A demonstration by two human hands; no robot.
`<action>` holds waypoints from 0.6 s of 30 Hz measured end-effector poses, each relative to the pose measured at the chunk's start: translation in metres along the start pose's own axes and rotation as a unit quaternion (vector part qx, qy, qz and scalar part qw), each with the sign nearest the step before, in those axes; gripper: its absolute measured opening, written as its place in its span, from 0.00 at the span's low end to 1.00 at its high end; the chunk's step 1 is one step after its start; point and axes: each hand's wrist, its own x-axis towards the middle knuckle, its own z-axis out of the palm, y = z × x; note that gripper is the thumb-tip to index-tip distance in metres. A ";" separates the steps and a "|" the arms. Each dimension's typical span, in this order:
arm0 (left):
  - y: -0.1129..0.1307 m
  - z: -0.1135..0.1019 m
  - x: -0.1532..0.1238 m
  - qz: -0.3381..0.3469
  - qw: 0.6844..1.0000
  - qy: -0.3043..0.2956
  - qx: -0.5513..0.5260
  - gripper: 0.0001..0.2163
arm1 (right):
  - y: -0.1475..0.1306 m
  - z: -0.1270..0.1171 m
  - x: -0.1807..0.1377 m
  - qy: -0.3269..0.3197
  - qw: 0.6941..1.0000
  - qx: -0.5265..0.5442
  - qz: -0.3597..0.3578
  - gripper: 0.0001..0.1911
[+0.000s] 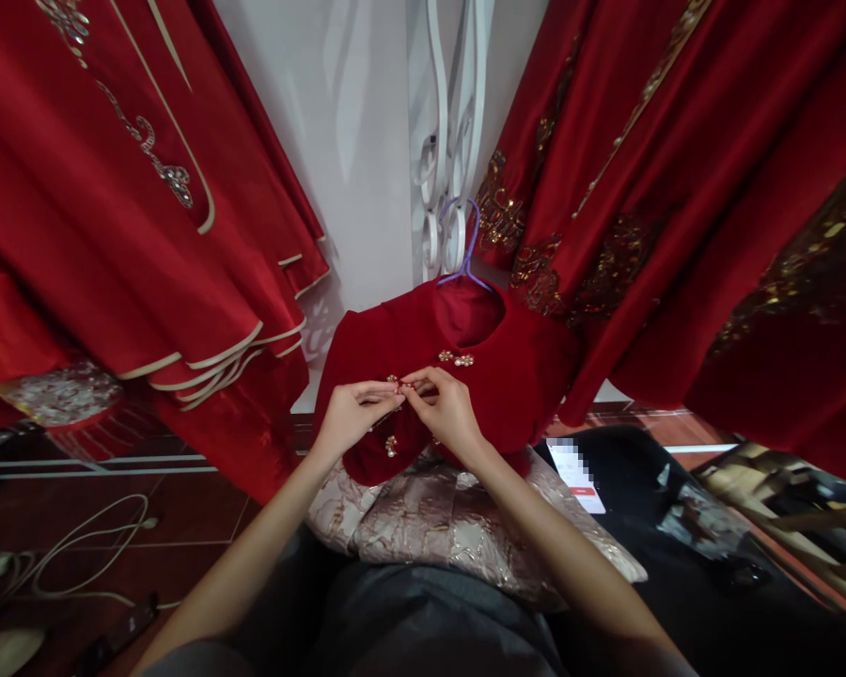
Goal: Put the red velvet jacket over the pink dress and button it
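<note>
- Dark grey cloth [423, 616], softly wrinkled, covers the wearer's lap nearest the camera.
- Above it, the red velvet garment [528, 376] rests in front of the knees, matte and plush, its round neck opening lined in smoother red.
- Left hand [358, 412] and right hand [446, 409] meet at its front, fingertips pinched narrow on the middle clasp [393, 380]; whether its halves are joined is too small to tell.
- Near the neck, the top clasp [456, 359], gold with pearly beads, looks fastened; the lower clasp piece [391, 446] seems unjoined, so the lower front appears left to do.
- Pale pink brocade [430, 527], crinkled with metallic veins, lies beneath the garment.
- Purple hanger [467, 268], thin and curved, stands in the neck, against white scrollwork [441, 188].
- Farther out hang a satiny red gown [113, 235], pale-piped in tiers, and a gold-sequinned red gown [649, 235].
</note>
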 end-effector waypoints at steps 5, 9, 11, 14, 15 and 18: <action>-0.003 0.002 -0.001 0.013 1.000 0.020 0.007 0.18 | 0.003 0.002 0.000 -0.002 1.000 -0.014 -0.012 0.05; -0.004 0.002 -0.001 0.010 1.000 0.018 0.017 0.17 | 0.004 0.002 0.000 -0.009 0.999 -0.025 -0.022 0.05; -0.004 0.003 -0.001 0.009 1.000 0.022 0.014 0.17 | 0.004 0.001 -0.001 -0.011 1.000 -0.019 -0.018 0.05; -0.003 0.004 0.000 0.010 1.000 0.022 0.005 0.18 | 0.003 0.000 -0.001 -0.011 1.000 -0.012 -0.014 0.05; -0.002 0.004 0.000 0.012 1.000 0.020 0.004 0.18 | 0.003 -0.001 -0.001 -0.013 1.000 -0.011 -0.016 0.05; -0.002 0.003 -0.001 0.011 1.000 0.013 0.007 0.19 | 0.005 -0.002 -0.002 -0.018 1.000 -0.011 -0.023 0.06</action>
